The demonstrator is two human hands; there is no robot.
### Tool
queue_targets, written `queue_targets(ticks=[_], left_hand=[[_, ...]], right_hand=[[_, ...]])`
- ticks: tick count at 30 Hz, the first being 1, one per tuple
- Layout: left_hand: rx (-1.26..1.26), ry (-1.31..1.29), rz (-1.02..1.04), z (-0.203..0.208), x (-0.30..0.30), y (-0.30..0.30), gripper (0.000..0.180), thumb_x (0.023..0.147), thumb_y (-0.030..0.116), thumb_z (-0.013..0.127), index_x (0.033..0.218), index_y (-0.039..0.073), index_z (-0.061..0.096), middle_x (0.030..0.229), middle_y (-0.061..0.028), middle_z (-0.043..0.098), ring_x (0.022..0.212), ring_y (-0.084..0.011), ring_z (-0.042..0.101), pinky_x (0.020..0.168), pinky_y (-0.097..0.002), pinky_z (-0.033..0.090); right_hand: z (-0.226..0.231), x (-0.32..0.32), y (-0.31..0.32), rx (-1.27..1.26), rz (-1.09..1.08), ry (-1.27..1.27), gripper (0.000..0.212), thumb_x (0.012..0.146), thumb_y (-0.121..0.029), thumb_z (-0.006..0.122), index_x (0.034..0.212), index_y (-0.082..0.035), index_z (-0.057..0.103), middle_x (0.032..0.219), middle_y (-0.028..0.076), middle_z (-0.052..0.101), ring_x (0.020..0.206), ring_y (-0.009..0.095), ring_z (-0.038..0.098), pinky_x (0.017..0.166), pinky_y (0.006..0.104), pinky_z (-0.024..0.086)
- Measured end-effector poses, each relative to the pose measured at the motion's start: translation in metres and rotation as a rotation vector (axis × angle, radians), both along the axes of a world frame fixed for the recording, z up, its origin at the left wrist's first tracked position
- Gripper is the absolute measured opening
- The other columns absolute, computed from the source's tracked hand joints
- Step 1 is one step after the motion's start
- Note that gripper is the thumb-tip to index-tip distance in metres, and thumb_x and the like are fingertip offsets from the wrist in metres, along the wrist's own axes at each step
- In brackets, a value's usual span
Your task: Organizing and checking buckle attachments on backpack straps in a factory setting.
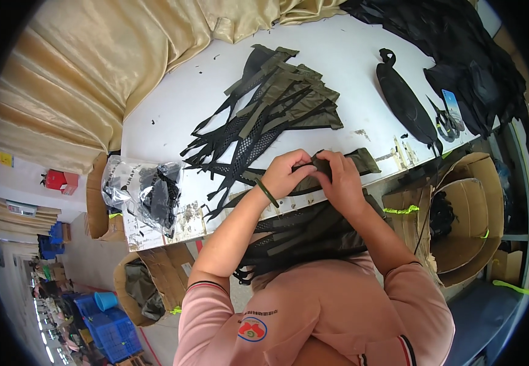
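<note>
At the front edge of the white table, my left hand and my right hand meet, fingertips pinched on an olive and black fabric strap piece. A green bangle circles my left wrist. The spot between my fingers is mostly covered by them. Beyond my hands lies a fanned pile of similar strap pieces with black mesh and narrow webbing ends. More dark strap pieces rest below the table edge, over my lap.
A clear plastic bag holding black parts sits on the table's left corner. To the right are a black elongated pouch, scissors and black cloth. Open cardboard boxes stand at right and left. Gold curtains hang behind.
</note>
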State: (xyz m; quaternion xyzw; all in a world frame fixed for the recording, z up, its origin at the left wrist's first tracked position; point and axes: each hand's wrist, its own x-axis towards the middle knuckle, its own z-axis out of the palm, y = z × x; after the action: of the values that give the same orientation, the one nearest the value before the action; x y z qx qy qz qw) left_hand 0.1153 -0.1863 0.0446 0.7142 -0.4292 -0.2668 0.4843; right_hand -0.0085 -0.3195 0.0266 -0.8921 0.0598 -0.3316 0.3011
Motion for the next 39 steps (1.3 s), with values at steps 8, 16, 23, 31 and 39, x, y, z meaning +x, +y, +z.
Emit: queue_targets(ticks=[8, 16, 23, 31, 39], left_hand=[[0.076, -0.045, 0.051, 0.002, -0.018, 0.007, 0.011, 0.082, 0.007, 0.067, 0.084, 0.002, 0.057, 0.071, -0.0046, 0.057, 0.066, -0.0119, 0.053, 0.063, -0.0255, 0.043], [-0.131, -0.587, 0.008, -0.001, -0.041, 0.013, 0.014, 0.077, 0.008, 0.069, 0.077, 0.002, 0.056, 0.07, -0.0109, 0.051, 0.065, -0.0299, 0.052, 0.057, -0.0351, 0.041], [-0.043, 0.201, 0.085, 0.01, -0.045, 0.014, 0.013, 0.082, 0.004, 0.064, 0.094, 0.0, 0.06, 0.075, -0.0043, 0.055, 0.073, -0.0122, 0.053, 0.065, -0.0248, 0.042], [-0.206, -0.13, 0.05, 0.014, -0.026, 0.019, 0.011, 0.08, 0.0, 0.062, 0.091, 0.001, 0.065, 0.076, -0.0056, 0.056, 0.069, -0.0164, 0.052, 0.065, -0.0253, 0.043], [-0.025, -0.127, 0.077, 0.016, -0.029, 0.008, 0.02, 0.086, 0.016, 0.064, 0.099, 0.001, 0.062, 0.083, -0.0105, 0.065, 0.075, -0.0173, 0.062, 0.071, -0.027, 0.047]], right_hand=[[0.0, 0.005, -0.013, -0.06, 0.037, -0.015, 0.011, 0.078, -0.009, 0.066, 0.086, -0.009, 0.059, 0.078, 0.009, 0.057, 0.067, 0.03, 0.053, 0.061, 0.0382, 0.043], [-0.023, 0.005, -0.025, 1.226, 0.133, 0.285, 0.016, 0.081, -0.014, 0.064, 0.072, -0.004, 0.056, 0.064, -0.001, 0.05, 0.061, 0.008, 0.045, 0.058, 0.0241, 0.036], [-0.015, -0.011, -0.015, 1.385, 0.446, 0.219, 0.011, 0.085, -0.013, 0.06, 0.087, -0.002, 0.062, 0.078, -0.001, 0.057, 0.073, 0.007, 0.051, 0.067, 0.0227, 0.041], [-0.01, -0.028, -0.018, 1.54, 0.857, 0.417, 0.014, 0.087, -0.009, 0.06, 0.099, -0.002, 0.057, 0.087, 0.002, 0.06, 0.074, 0.01, 0.056, 0.071, 0.0258, 0.047], [-0.012, -0.018, -0.019, 0.553, 0.131, 0.066, 0.011, 0.087, -0.007, 0.061, 0.094, -0.003, 0.054, 0.072, 0.004, 0.055, 0.059, 0.013, 0.051, 0.056, 0.0241, 0.044]])
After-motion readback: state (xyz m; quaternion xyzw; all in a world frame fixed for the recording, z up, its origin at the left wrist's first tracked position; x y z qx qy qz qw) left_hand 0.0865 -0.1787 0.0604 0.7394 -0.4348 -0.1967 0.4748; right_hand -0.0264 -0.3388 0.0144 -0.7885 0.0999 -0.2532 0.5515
